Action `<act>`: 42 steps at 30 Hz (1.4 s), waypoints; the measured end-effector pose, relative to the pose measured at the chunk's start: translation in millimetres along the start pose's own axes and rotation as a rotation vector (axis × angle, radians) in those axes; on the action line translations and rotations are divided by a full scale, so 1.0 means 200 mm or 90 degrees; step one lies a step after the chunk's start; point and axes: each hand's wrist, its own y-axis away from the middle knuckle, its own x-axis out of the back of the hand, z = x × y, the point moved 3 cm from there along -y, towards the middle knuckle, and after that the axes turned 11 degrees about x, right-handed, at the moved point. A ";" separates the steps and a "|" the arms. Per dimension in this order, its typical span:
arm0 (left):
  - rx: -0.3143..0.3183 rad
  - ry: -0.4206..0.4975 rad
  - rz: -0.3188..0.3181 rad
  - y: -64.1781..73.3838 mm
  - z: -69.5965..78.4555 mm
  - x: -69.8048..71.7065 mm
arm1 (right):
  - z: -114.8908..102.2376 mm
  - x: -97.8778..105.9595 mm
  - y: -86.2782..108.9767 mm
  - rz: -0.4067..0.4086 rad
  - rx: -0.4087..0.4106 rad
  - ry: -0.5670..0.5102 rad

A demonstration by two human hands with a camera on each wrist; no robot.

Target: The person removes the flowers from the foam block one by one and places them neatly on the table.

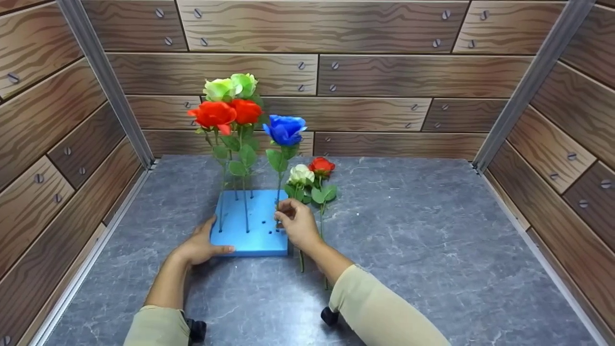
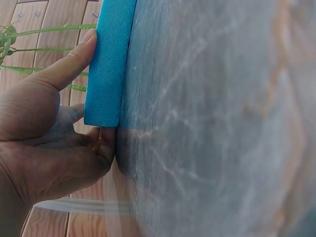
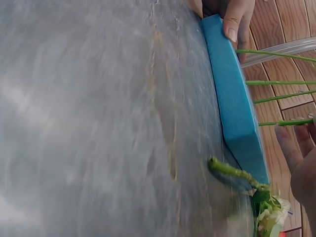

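A blue foam block [image 1: 262, 244] with small holes lies on the table, with several artificial flowers upright in it. My left hand [image 1: 193, 246] grips its near left corner, thumb [image 2: 74, 57] over the top edge and fingers along the side. My right hand [image 1: 301, 227] pinches the stem of a blue rose [image 1: 285, 130] low down, near the block's right edge. The rose stands upright; its stem's lower end is at the block's top, among a few holes. Two red roses [image 1: 214, 115] and pale green-yellow flowers [image 1: 222, 90] stand at the block's left and back.
A white rose [image 1: 301, 175] and a red rose [image 1: 322, 166] lie on the table just right of the block, their stems passing under my right forearm. Wood-patterned panels [image 1: 384, 74] wall in the grey marbled table [image 1: 408, 230] at the back and both sides.
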 end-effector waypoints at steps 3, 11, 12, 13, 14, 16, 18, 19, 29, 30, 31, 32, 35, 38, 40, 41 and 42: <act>-0.002 -0.001 -0.002 0.00 0.00 0.00 | -0.01 0.03 0.02 -0.018 0.018 0.050; -0.003 0.004 -0.005 0.00 0.00 0.00 | -0.01 0.10 0.08 -0.040 0.052 0.103; -0.004 0.004 -0.004 -0.01 0.00 0.00 | 0.00 0.10 0.08 -0.041 0.047 0.102; -0.004 0.004 -0.003 -0.01 0.00 0.00 | 0.00 0.11 0.09 -0.042 0.043 0.098; -0.003 0.005 -0.003 -0.01 0.00 0.00 | -0.01 0.12 0.09 -0.041 0.038 0.093; -0.005 0.006 -0.003 -0.01 0.00 0.00 | -0.01 0.13 0.10 -0.036 0.035 0.089; -0.006 0.007 -0.002 -0.01 0.00 0.00 | -0.02 0.15 0.11 -0.028 0.037 0.082; -0.005 0.007 -0.002 -0.01 0.00 0.00 | -0.02 0.15 0.12 -0.025 0.041 0.079; 0.001 -0.003 -0.013 -0.01 -0.01 0.01 | -0.01 0.21 0.15 -0.006 0.054 0.035; 0.000 -0.004 -0.013 -0.01 -0.01 0.01 | -0.01 0.22 0.16 -0.006 0.053 0.040; -0.001 -0.004 -0.013 -0.01 -0.01 0.01 | -0.01 0.23 0.16 -0.006 0.049 0.043; -0.002 -0.003 -0.013 -0.01 -0.01 0.01 | -0.01 0.24 0.17 -0.007 0.043 0.045; -0.006 -0.003 -0.013 -0.01 -0.01 0.00 | 0.00 0.26 0.18 -0.009 0.019 0.048; -0.007 -0.003 -0.012 -0.01 -0.01 0.00 | 0.00 0.29 0.20 -0.013 -0.008 0.054; -0.008 -0.003 -0.011 -0.01 -0.01 0.00 | 0.01 0.32 0.22 -0.017 -0.027 0.059; -0.008 -0.002 -0.012 0.00 -0.01 0.00 | 0.01 0.33 0.22 -0.018 -0.038 0.059; -0.007 -0.002 -0.013 0.00 0.00 0.00 | 0.01 0.34 0.23 -0.019 -0.049 0.057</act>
